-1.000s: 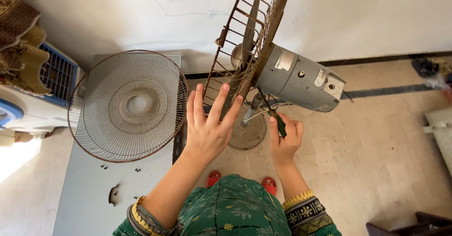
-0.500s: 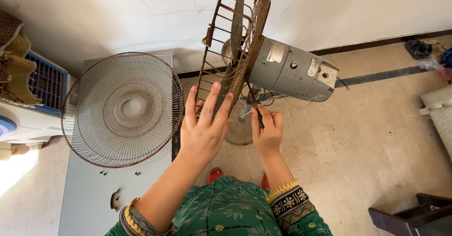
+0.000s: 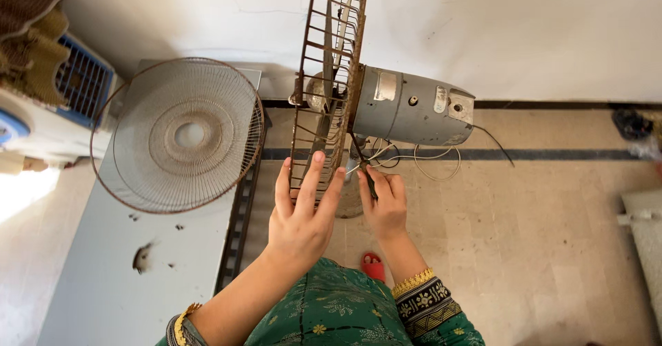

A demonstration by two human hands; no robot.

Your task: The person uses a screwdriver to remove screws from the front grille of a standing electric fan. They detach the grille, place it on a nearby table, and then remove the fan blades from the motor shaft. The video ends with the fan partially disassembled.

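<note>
Rusted wire rear fan guard (image 3: 324,97), upright and edge-on at centre, steadied by the left hand (image 3: 301,222) with fingers spread flat against its near rim. Right hand (image 3: 383,204), just right of it, closed around a dark-handled tool (image 3: 370,184) beneath the grey fan motor housing (image 3: 410,106). Detached round front grille (image 3: 183,135) lies left on a grey table (image 3: 103,277); white wall (image 3: 517,28) far behind.

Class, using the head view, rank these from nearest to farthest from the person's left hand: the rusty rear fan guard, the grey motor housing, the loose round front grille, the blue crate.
1. Rusty rear fan guard: the left hand lies flat against its lower part.
2. Grey motor housing: above and right of the hand, behind the guard.
3. Loose round front grille: to the left, on the grey surface.
4. Blue crate: far left, beyond the grille.
</note>
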